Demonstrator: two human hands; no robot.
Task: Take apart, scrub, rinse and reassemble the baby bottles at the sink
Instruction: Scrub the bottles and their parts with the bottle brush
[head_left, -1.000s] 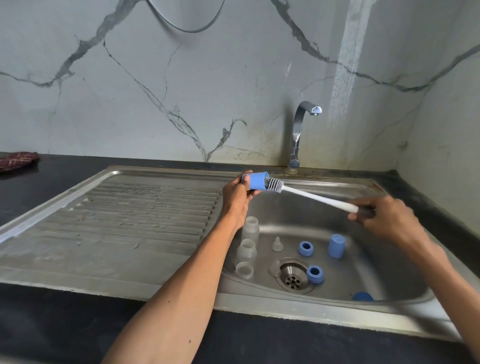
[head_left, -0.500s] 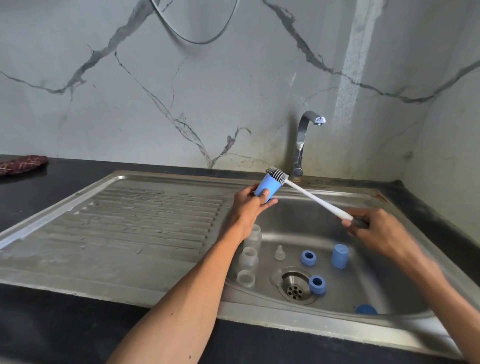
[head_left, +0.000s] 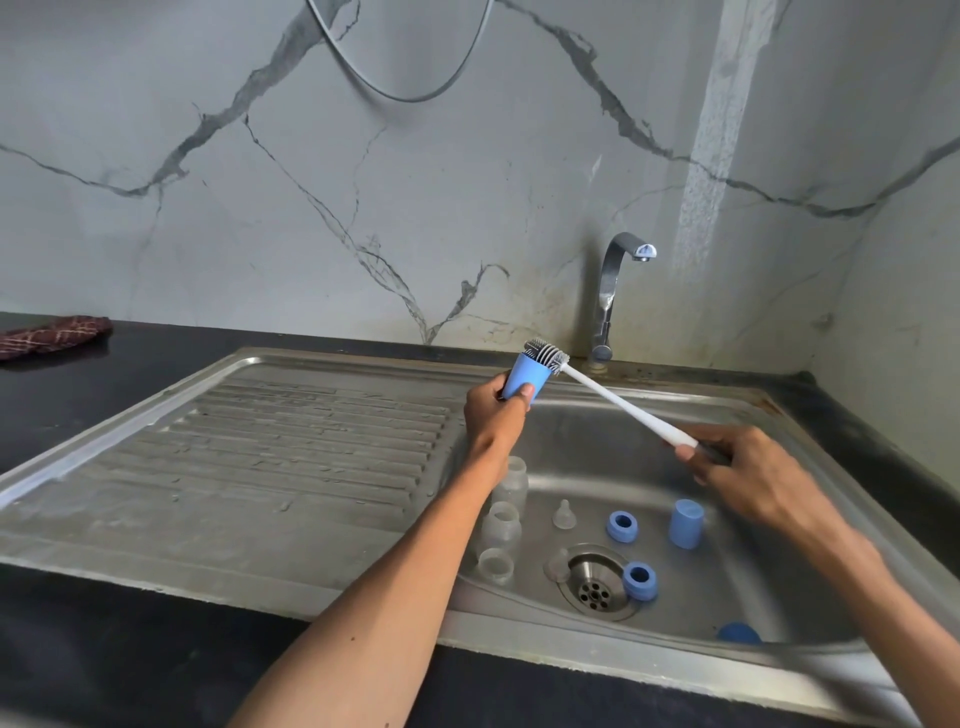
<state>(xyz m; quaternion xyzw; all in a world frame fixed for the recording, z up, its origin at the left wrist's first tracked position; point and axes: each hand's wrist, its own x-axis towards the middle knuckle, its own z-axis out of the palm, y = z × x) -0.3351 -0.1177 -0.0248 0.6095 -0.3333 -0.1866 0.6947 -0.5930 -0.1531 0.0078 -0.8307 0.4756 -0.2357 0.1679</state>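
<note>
The left hand (head_left: 493, 415) holds a blue cap (head_left: 524, 383) in its grip above the sink's (head_left: 779, 415) back rim, open mouth tilted up and to the right. The right hand (head_left: 737, 470) grips the far end of the brush (head_left: 618, 402), whose long handle slopes down from the cap toward it. The bristle head sits at the cap's mouth, so the scrubbing stroke would likely run along that slanted line, into the cap.

Place: home kitchen, sink area
Evidence: steel sink (head_left: 779, 426) w/ drainboard (head_left: 291, 457), tap (head_left: 610, 291), black worktop (head_left: 78, 395), marble-look wall (head_left: 363, 182), cloth (head_left: 52, 332)
</note>
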